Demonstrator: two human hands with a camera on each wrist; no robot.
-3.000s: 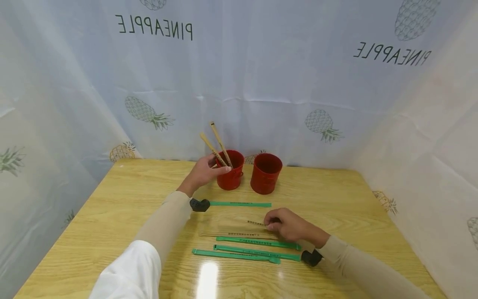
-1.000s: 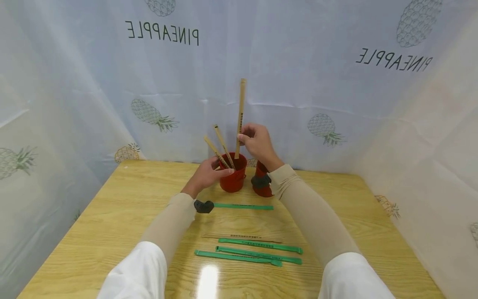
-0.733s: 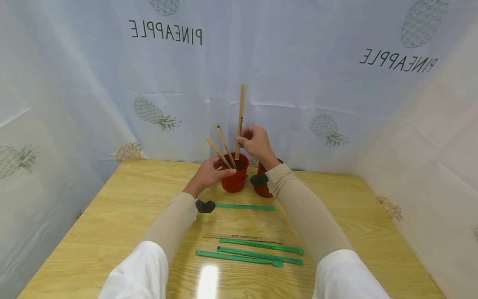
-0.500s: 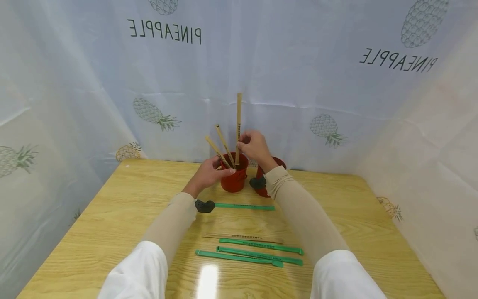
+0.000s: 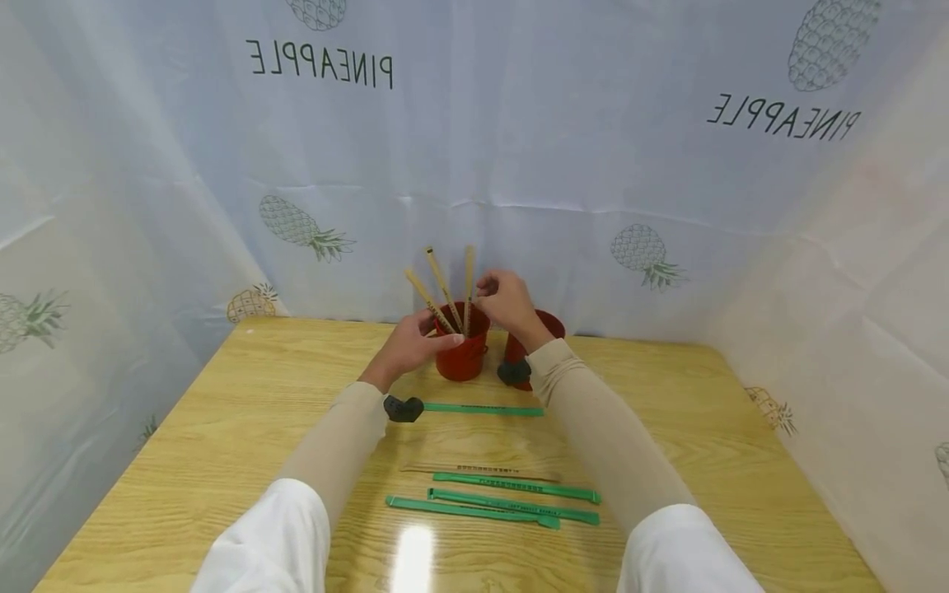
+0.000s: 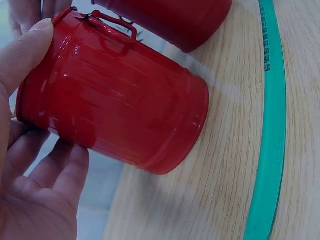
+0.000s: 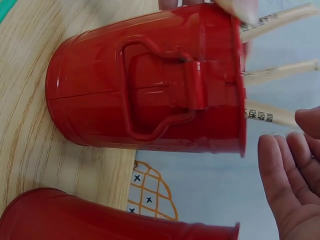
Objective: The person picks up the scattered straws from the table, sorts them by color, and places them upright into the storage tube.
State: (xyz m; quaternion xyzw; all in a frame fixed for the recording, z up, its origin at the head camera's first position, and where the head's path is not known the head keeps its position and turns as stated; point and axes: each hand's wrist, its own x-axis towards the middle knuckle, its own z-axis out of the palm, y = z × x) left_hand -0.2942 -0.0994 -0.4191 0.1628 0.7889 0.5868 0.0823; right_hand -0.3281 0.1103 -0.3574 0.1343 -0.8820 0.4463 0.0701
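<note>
1. Nearest you, your sleeves [image 5: 263,535] enter at 7 and 5 o'clock, cut off by the lower edge of the head view; glare whitens the desk [image 5: 712,412] at 6.
2. At 6 o'clock lie three green straws [image 5: 474,511], wrapped, two of them touching or nearly so; their print is too small to read.
3. Just beyond, one tan straw [image 5: 482,469] almost melts into the wood grain, its edges hard to trace.
4. At the middle, a lone green straw [image 5: 485,409] runs 9 to 3, its 9 o'clock end hidden by your black wrist mount [image 5: 404,409].
5. Towards 12, your left hand [image 5: 406,346] grips the red bucket [image 5: 460,362], thumb at the rim, fingers round its far side, partly hidden.
6. Three wrapped straws [image 5: 441,282] lean in that bucket, their lower ends out of sight inside.
7. Your right hand [image 5: 511,303] is at the bucket's 1 o'clock, thumb and fingers parted, holding nothing; whether the thumb brushes the nearest straw, you cannot tell.
8. At 1 o'clock, the second bucket [image 5: 549,323] is half covered by your right wrist.
9. Farthest, the pineapple curtain [image 5: 474,123] fills 12, its upper prints cropped.
</note>
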